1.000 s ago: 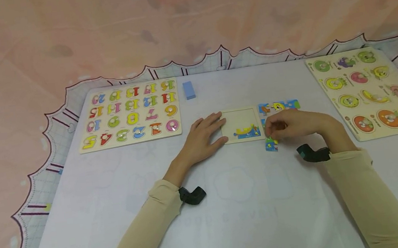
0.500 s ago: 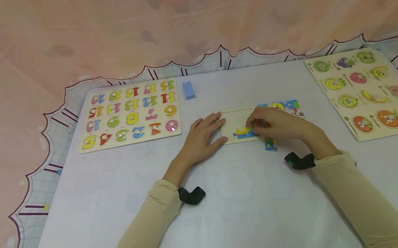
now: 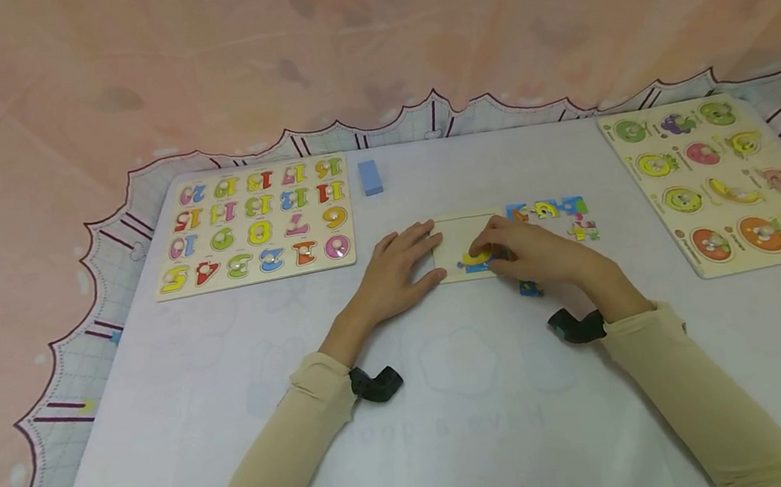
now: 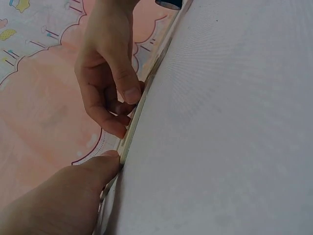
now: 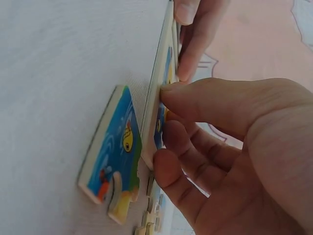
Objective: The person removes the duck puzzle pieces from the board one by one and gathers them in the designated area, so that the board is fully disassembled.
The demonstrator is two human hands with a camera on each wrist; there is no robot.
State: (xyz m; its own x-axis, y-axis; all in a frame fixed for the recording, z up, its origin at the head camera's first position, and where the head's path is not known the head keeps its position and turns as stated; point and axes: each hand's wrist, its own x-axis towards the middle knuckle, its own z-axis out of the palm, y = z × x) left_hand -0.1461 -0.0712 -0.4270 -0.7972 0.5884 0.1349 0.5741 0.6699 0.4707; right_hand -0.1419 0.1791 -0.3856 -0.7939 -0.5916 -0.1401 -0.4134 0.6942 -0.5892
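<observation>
The shallow wooden puzzle tray (image 3: pixel 451 240) lies mid-table, with blue and yellow puzzle pieces (image 3: pixel 473 267) along its near side. My left hand (image 3: pixel 397 271) rests at the tray's left edge, fingers spread and fairly straight. Over the tray's near right part, my right hand (image 3: pixel 536 253) pinches a small puzzle piece (image 5: pixel 159 123), mostly hidden by the fingers. Thumb and fingertips are down at the tray in the right wrist view. A loose blue piece with a yellow duck (image 5: pixel 122 142) lies just outside the tray. Further loose pieces (image 3: pixel 556 208) lie to its right.
A number board (image 3: pixel 251 225) stands at the left and a fruit board (image 3: pixel 731 182) at the right. Behind the tray lies a blue block (image 3: pixel 370 178). The white tablecloth (image 3: pixel 455 449) has a scalloped printed border.
My right hand has moved left from the loose pieces onto the tray, bringing a puzzle piece. Loose pieces at the right are uncovered. My left hand has stayed put.
</observation>
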